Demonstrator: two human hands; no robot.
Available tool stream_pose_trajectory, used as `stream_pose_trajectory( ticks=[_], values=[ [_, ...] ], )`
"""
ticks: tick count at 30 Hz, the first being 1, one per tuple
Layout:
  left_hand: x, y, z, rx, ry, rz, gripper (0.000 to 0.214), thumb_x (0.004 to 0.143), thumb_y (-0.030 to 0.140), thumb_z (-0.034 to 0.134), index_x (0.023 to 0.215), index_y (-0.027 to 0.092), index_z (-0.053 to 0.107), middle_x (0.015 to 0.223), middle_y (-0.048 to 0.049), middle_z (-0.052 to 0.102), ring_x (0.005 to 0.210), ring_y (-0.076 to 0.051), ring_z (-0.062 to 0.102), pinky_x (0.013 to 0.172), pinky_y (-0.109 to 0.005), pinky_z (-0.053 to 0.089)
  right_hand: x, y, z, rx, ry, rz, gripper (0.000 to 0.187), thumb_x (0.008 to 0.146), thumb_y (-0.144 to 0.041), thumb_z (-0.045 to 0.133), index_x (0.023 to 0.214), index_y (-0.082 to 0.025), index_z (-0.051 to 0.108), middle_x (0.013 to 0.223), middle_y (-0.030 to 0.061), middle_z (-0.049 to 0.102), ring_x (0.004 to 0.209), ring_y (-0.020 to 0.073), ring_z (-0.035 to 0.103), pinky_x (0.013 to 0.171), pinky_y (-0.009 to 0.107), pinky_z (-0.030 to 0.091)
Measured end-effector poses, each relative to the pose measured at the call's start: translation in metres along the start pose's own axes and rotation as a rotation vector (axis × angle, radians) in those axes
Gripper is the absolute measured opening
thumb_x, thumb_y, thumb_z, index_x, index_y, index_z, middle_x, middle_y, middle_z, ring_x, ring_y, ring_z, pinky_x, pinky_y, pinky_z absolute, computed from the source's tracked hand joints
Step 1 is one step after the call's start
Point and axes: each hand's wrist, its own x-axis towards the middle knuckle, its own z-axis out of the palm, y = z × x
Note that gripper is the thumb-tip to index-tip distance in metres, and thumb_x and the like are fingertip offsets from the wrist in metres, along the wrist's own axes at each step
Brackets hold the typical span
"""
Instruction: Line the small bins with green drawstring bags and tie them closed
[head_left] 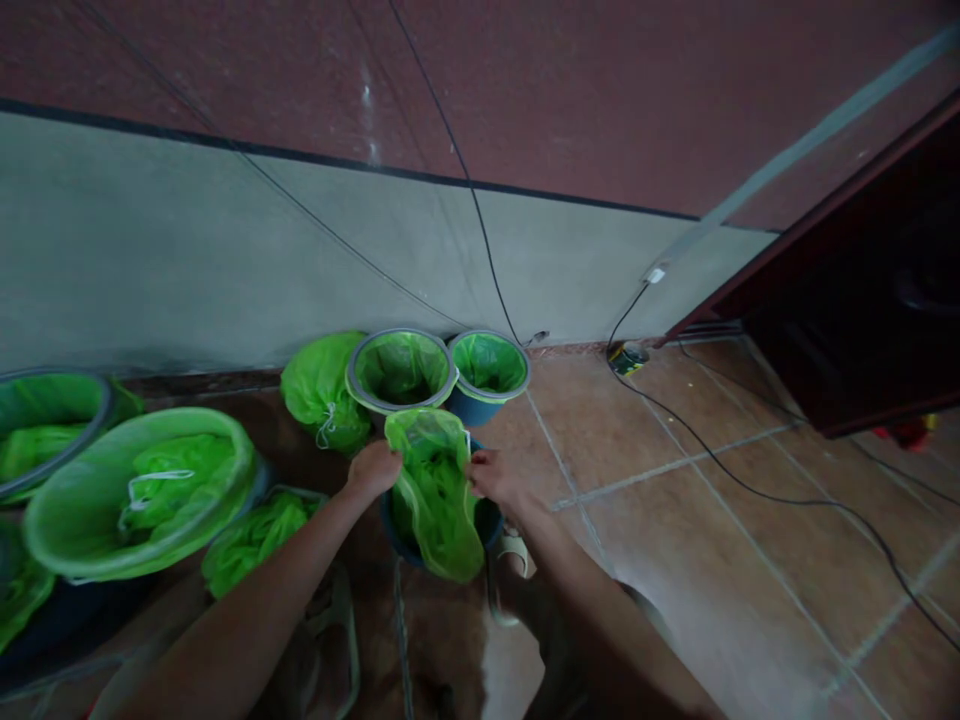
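Observation:
A bright green mesh bag (439, 510) hangs between my two hands, its mouth spread wide. My left hand (375, 468) pinches the left side of its edge. On the opposite side, the fingers of my right hand (489, 474) are closed on the edge, near a bit of white cord. Beneath the bag stands a dark blue bucket (491, 522), partly covered by it. Just beyond my hands are a grey-rimmed bucket (401, 408) and a smaller blue bucket (472, 410), both lined with green mesh. The bottom of the near bucket is hidden.
A stuffed green mesh bag (322, 385) leans by the wall. Several green-lined tubs, one with a pale green rim (240, 450), stand at left. Black cable (750, 490) crosses the tiled floor at right, past a small can (628, 357). My sandalled foot (511, 560) is beside the bucket.

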Motion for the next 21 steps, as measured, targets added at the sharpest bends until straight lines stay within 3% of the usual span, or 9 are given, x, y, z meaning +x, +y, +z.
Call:
stream_pose_trajectory(
  ticks=[6,11,17,21],
  values=[
    [-0.002,-0.003,-0.015,0.004,0.082,-0.059,0.032,0.089,0.025,0.041,0.090,0.012,0.070,0.092,-0.0166,0.072,0.098,-0.028,0.067,0.079,-0.031,0.050,-0.015,-0.017,-0.041,0.267,0.103,-0.032,0.010,0.062,-0.020,0.053,0.066,-0.017,0.061,0.049,-0.0048,0.051,0.045,0.0089,0.047,0.046,0.020,0.040],
    [-0.002,0.005,-0.032,-0.051,0.252,-0.062,0.032,0.091,0.024,0.035,0.093,0.013,0.065,0.090,-0.0132,0.072,0.092,-0.024,0.067,0.079,-0.029,0.048,-0.036,-0.014,-0.076,0.281,-0.001,-0.125,0.008,0.058,-0.022,0.054,0.063,-0.017,0.058,0.056,-0.0034,0.055,0.056,0.0101,0.053,0.051,0.019,0.043],
    [-0.004,0.012,-0.049,-0.157,0.373,0.090,0.031,0.091,0.026,0.032,0.086,0.018,0.061,0.087,-0.0060,0.070,0.085,-0.018,0.065,0.076,-0.025,0.047,-0.053,-0.007,-0.095,-0.018,-0.340,-0.154,0.017,0.068,-0.026,0.053,0.080,-0.017,0.062,0.064,-0.0012,0.063,0.057,0.0108,0.058,0.053,0.020,0.047],
    [-0.002,0.005,-0.040,-0.022,0.151,-0.004,0.029,0.090,0.027,0.037,0.090,0.015,0.063,0.092,-0.0099,0.071,0.090,-0.021,0.066,0.077,-0.028,0.047,-0.052,-0.010,-0.083,-0.410,-0.405,-0.062,0.015,0.073,-0.021,0.054,0.080,-0.013,0.065,0.063,0.0043,0.066,0.054,0.0129,0.060,0.047,0.019,0.043]
  ],
)
